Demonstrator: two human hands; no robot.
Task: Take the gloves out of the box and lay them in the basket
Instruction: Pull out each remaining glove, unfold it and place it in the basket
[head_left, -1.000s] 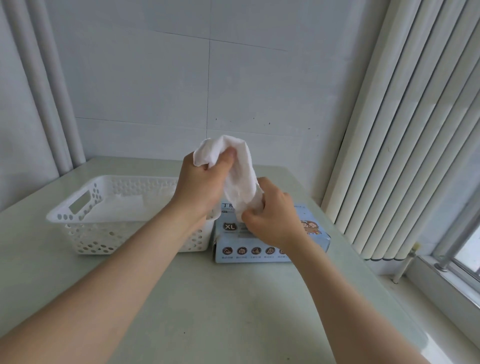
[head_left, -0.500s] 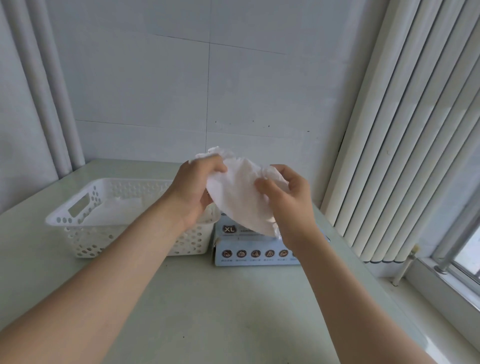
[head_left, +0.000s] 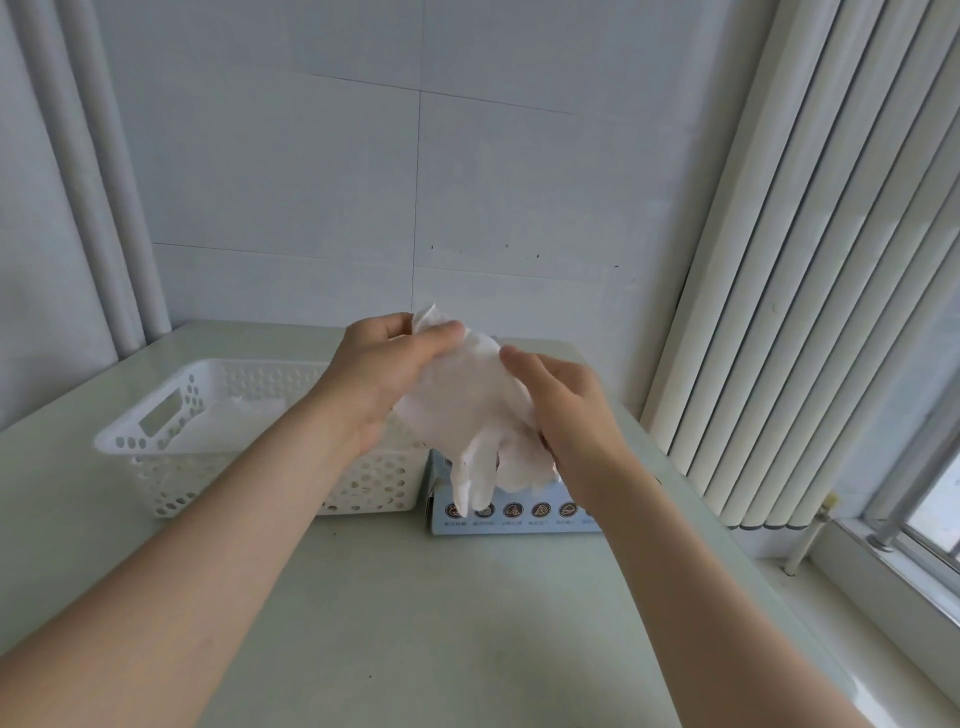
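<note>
View: head camera, looking forward and down over both bare forearms.
Glove position: one white glove (head_left: 462, 410) is held in the air between the two hands. It hangs above the spot where basket and box meet and rests on neither.
Glove vs. fingers: the cuff edge sticks up past the left thumb (head_left: 441, 332). The palm part spreads between the hands. The finger tubes hang down below the right hand, in front of the box.
Count, hands: two, both on the same glove.
Count, gloves in hand: one, as far as shows.
Count, containers: one basket, one box.
Left hand (head_left: 384, 374): the thumb and curled fingers pinch the glove's upper edge, closed tight on it. The fingertips are hidden behind the material.
Right hand (head_left: 566, 410): the thumb lies along the glove's right edge. The other fingers curl behind the material, mostly hidden, and grip the lower right side.
Basket (head_left: 208, 483): white perforated plastic with a slot handle at the left end. It stands on the table just left of the box; whether they touch cannot be told.
Basket contents: white material (head_left: 257, 410) lies flat on the floor and looks like gloves. Number cannot be told.
Box (head_left: 519, 512): light blue carton with a row of round icons on the front. The top is hidden behind the glove and right hand.
Table (head_left: 415, 597): pale green top.
Surroundings: vertical blinds (head_left: 805, 260) to the right, pipes (head_left: 104, 182) to the left.
</note>
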